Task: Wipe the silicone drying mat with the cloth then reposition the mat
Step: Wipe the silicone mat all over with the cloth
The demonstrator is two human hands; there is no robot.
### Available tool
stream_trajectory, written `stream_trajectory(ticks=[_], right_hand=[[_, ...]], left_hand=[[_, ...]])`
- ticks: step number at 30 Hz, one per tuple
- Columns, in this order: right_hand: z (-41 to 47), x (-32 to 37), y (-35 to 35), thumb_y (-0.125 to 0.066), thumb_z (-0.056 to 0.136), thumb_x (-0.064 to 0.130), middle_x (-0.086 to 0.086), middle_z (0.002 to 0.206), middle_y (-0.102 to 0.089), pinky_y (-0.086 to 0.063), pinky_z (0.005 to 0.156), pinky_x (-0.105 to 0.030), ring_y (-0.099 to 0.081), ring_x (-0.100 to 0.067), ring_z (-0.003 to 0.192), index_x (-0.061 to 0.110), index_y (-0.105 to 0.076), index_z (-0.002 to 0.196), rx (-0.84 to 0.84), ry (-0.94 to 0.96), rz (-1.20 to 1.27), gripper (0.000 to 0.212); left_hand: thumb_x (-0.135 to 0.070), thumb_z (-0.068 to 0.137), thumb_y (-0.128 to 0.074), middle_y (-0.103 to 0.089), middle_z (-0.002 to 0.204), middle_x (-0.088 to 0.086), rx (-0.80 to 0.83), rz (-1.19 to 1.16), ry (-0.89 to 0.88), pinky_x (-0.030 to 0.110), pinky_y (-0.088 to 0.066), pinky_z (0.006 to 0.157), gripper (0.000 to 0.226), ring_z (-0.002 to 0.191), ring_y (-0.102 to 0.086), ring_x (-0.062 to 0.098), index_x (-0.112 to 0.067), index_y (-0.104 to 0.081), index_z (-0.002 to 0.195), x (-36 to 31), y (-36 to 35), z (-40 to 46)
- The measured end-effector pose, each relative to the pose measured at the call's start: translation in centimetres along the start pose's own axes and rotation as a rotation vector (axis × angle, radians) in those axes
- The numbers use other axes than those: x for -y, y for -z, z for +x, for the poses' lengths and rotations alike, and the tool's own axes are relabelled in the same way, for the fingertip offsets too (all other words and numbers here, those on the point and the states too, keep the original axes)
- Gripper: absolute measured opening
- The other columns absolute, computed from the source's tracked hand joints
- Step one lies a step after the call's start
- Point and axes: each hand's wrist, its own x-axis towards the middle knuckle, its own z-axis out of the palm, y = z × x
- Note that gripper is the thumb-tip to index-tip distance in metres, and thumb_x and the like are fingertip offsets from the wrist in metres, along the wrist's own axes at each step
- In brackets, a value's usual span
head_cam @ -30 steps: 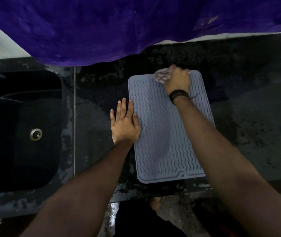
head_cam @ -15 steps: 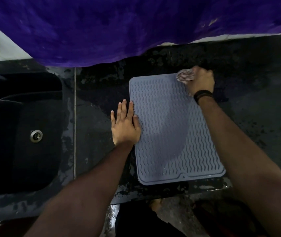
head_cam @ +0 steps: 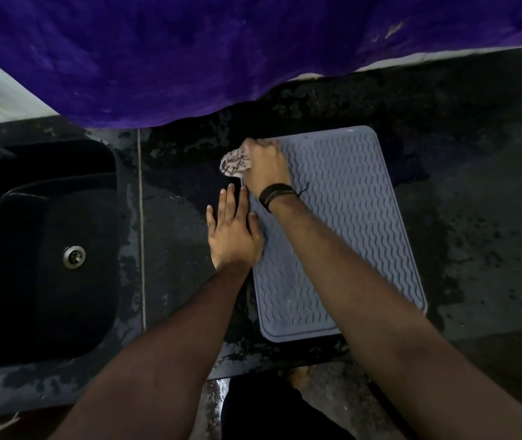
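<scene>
A grey silicone drying mat (head_cam: pixel 348 217) with wavy ridges lies on the dark wet counter (head_cam: pixel 475 217). My right hand (head_cam: pixel 266 166) grips a bunched patterned cloth (head_cam: pixel 235 163) at the mat's far left corner; the cloth sticks out over the mat's left edge. A black band sits on that wrist. My left hand (head_cam: pixel 232 231) lies flat with straight fingers, pressing on the mat's left edge and the counter beside it. My right forearm crosses the mat and hides part of it.
A dark sink (head_cam: pixel 47 255) with a metal drain (head_cam: pixel 74 256) is set into the counter at the left. A purple cloth (head_cam: pixel 190 52) hangs over the back of the counter. The counter's front edge runs just below the mat.
My right hand has swept the cloth from the mat's far right corner across to its far left corner. My left hand has stayed on the left edge.
</scene>
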Motion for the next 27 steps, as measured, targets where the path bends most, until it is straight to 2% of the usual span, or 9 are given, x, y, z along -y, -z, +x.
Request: stream_trajectory(ticks=[5, 9, 11, 14, 18, 22, 24, 27], right_hand=[[0.9, -8.0, 2.9, -0.064, 0.086, 0.016, -0.013, 0.11, -0.067, -0.053, 0.081, -0.038, -0.058, -0.032, 0.105, 0.013, -0.06, 0.113, -0.031, -0.081, -0.097, 0.028], [0.9, -15.8, 6.0, -0.067, 0.085, 0.018, -0.018, 0.11, -0.066, -0.054, 0.081, -0.04, -0.057, -0.037, 0.105, 0.011, -0.062, 0.115, -0.101, -0.27, -0.148, 0.031], [0.7, -17.6, 6.9, -0.069, 0.084, 0.017, -0.021, 0.113, -0.064, -0.051, 0.079, -0.042, -0.053, -0.039, 0.108, 0.009, -0.061, 0.117, -0.132, -0.378, -0.143, 0.035], [1.3, -16.4, 6.8, -0.071, 0.084, 0.018, -0.02, 0.114, -0.064, -0.05, 0.077, -0.04, -0.053, -0.038, 0.108, 0.007, -0.06, 0.116, -0.156, -0.445, -0.125, 0.035], [2.1, -8.3, 3.9, -0.066, 0.086, 0.019, -0.012, 0.11, -0.068, -0.056, 0.081, -0.04, -0.062, -0.03, 0.103, 0.011, -0.061, 0.114, -0.104, -0.272, 0.026, 0.029], [1.1, -1.0, 0.3, -0.071, 0.082, 0.016, -0.009, 0.11, -0.067, -0.054, 0.08, -0.039, -0.056, -0.029, 0.108, 0.014, -0.061, 0.114, 0.037, -0.008, 0.054, 0.034], [1.1, -1.2, 0.0, -0.073, 0.08, 0.018, -0.009, 0.11, -0.066, -0.051, 0.077, -0.038, -0.052, -0.03, 0.109, 0.014, -0.061, 0.114, 0.037, 0.021, 0.014, 0.036], [1.8, -5.3, 1.3, -0.069, 0.081, 0.02, -0.011, 0.108, -0.067, -0.05, 0.076, -0.037, -0.055, -0.032, 0.105, 0.014, -0.06, 0.112, -0.001, -0.017, -0.054, 0.033]], left_hand=[[-0.035, 0.107, -0.032, -0.011, 0.17, 0.0, -0.011, -0.022, -0.004, 0.046, -0.001, 0.127, 0.057, 0.157, -0.004, 0.016, -0.024, -0.022, 0.162, 0.1, 0.0, -0.2], [-0.034, 0.107, -0.032, -0.011, 0.17, 0.001, -0.016, -0.021, -0.002, 0.046, 0.001, 0.127, 0.057, 0.157, -0.003, 0.016, -0.024, -0.02, 0.162, 0.0, -0.1, -0.2], [-0.034, 0.106, -0.031, -0.012, 0.17, 0.001, -0.022, -0.021, -0.007, 0.045, 0.002, 0.127, 0.058, 0.157, -0.004, 0.017, -0.024, -0.02, 0.162, 0.0, -0.2, -0.2], [-0.037, 0.104, -0.026, -0.013, 0.17, 0.001, -0.021, -0.019, -0.009, 0.045, 0.002, 0.127, 0.059, 0.157, -0.004, 0.017, -0.024, -0.021, 0.162, 0.0, -0.1, -0.2], [-0.036, 0.104, -0.027, -0.013, 0.17, 0.001, -0.013, -0.022, -0.012, 0.045, 0.001, 0.127, 0.059, 0.157, -0.005, 0.017, -0.023, -0.022, 0.162, -0.1, 0.0, -0.1], [-0.037, 0.104, -0.026, -0.01, 0.17, 0.001, 0.0, -0.001, -0.008, 0.046, 0.0, 0.127, 0.06, 0.157, -0.002, 0.016, -0.023, -0.021, 0.162, 0.0, 0.0, 0.0], [-0.037, 0.104, -0.027, -0.01, 0.17, 0.0, 0.0, 0.002, -0.005, 0.045, 0.0, 0.127, 0.06, 0.157, -0.002, 0.016, -0.023, -0.021, 0.162, 0.1, 0.0, 0.0], [-0.035, 0.106, -0.032, -0.011, 0.17, 0.0, -0.005, -0.013, -0.004, 0.045, 0.0, 0.127, 0.057, 0.157, -0.003, 0.016, -0.024, -0.023, 0.162, 0.1, -0.1, -0.1]])
